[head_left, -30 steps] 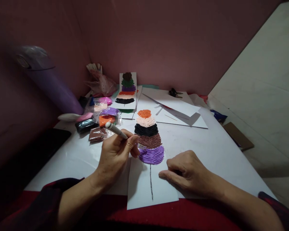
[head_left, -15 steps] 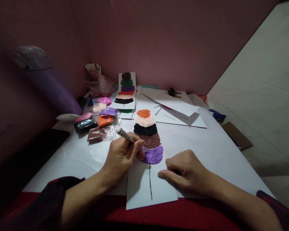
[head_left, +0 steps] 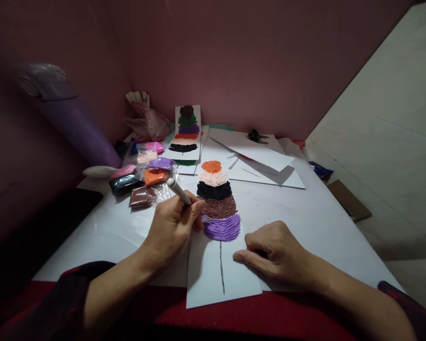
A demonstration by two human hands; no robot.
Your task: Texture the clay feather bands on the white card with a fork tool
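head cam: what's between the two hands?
In the head view, the white card with its black stem line lies between the left hand and right hand; the purple clay band sits just above.

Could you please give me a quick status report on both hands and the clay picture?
Left hand grips pen-like tool, tip at purple clay band. Right hand flat on the paper sheet. Clay packets lie left, apart.

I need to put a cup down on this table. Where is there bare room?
Bare white table lies right of the clay feather, between the loose sheets and the right hand. A smaller patch lies left of the left hand. Clay packets crowd the back left.
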